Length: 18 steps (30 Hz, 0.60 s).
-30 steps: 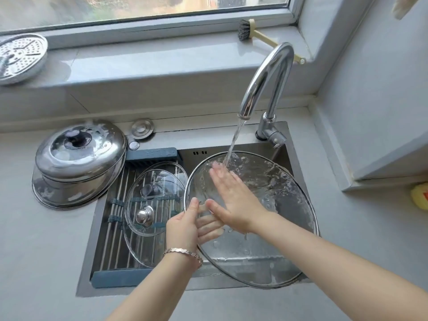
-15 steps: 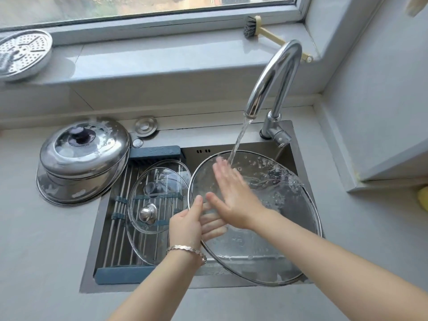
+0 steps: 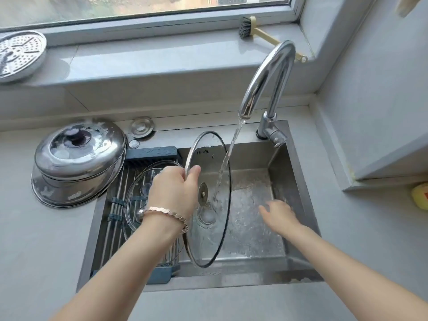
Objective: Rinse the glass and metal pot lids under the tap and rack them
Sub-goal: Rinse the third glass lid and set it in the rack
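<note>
Water from the tap (image 3: 266,82) now falls across the right-turned face of the large glass lid (image 3: 213,228). Half a second ago the lid lay nearly flat over the sink (image 3: 231,283) under a rubbing right palm, and it has since been swung up on edge, almost upright. The left hand (image 3: 173,191) is clamped on its upper left rim, thumb hooked over the edge. The right hand (image 3: 278,216) has let go and hangs low over the wet basin floor, fingers apart, holding nothing, blurred. The rubbing looks finished, and this lid seems ready to drain and go left to the rack (image 3: 111,228), where a smaller glass lid (image 3: 143,181) already lies. The metal lids (image 3: 78,156) sit stacked on the counter beside it.
</note>
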### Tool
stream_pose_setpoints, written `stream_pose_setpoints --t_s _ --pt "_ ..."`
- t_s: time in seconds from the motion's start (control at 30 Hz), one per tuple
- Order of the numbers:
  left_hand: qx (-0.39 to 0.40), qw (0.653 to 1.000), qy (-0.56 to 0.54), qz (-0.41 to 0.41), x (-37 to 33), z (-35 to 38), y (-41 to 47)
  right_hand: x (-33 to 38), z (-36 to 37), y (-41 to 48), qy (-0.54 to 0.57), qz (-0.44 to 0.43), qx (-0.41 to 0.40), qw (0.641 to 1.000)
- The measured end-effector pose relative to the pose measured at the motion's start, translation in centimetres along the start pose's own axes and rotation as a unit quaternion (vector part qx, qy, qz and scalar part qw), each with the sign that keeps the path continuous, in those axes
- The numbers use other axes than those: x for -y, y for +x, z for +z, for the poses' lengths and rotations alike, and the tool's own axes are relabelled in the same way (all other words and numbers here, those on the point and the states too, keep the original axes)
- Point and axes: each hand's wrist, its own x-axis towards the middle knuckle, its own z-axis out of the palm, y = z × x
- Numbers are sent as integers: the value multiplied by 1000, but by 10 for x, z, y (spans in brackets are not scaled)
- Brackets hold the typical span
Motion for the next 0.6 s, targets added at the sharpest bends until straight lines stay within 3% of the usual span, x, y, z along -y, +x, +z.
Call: stream_pose_setpoints --t_s 0.1,0.13,0.2,0.23,0.27,0.37,0.47,0.6 --pt "9 996 -85 -12 -2 -12 -2 11 5 -5 180 36 67 981" --pt "22 988 -145 -39 0 -14 -2 16 4 -6 272 57 91 956" --pt "45 960 -252 -109 7 -17 -2 24 0 -9 476 105 129 864" --pt "54 947 -285 -140 12 -17 -2 27 -5 -11 538 114 123 826" --pt "60 932 -315 -169 18 -14 -2 28 -10 -11 564 116 100 811" --pt "82 878 -395 -256 40 -1 -1 27 -28 -12 523 98 11 847" --pt "124 838 -421 -325 57 18 -2 20 -55 -14 458 71 -30 886" --pt "184 772 -431 -429 73 47 -3 12 -91 -13 247 20 -103 963"
